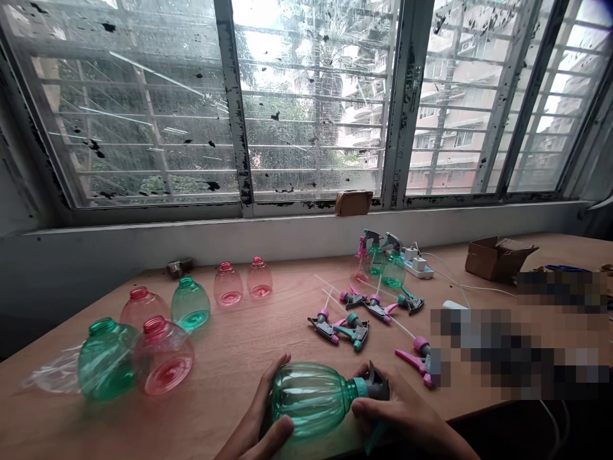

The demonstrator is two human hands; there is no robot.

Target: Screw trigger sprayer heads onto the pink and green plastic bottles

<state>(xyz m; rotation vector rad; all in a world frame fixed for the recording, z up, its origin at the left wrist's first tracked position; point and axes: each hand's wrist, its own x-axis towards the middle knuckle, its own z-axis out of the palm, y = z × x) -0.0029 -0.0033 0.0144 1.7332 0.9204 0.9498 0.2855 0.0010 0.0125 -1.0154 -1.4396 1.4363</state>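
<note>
Near the table's front edge a green see-through spray bottle (311, 399) lies on its side in the air between my hands, its neck to the right. My left hand (268, 415) is wrapped around the bottle's base end. At the neck, my right hand (387, 399) grips the dark grey spray head (377, 385) with its teal collar; part of the trigger is hidden by the fingers. Beyond my hands lie several loose spray heads, among them a pink-and-grey one (327, 327), a teal-and-grey one (354, 332) and another pink one (421, 364), with thin tubes attached.
Headless bottles stand at left, including a green one (108, 364) and a pink one (163, 358), beside clear plastic wrap (55, 370). Bottles with heads (393, 265) stand at the back near a power strip (419, 267). A cardboard box (495, 259) sits back right; blurred patches cover the right side.
</note>
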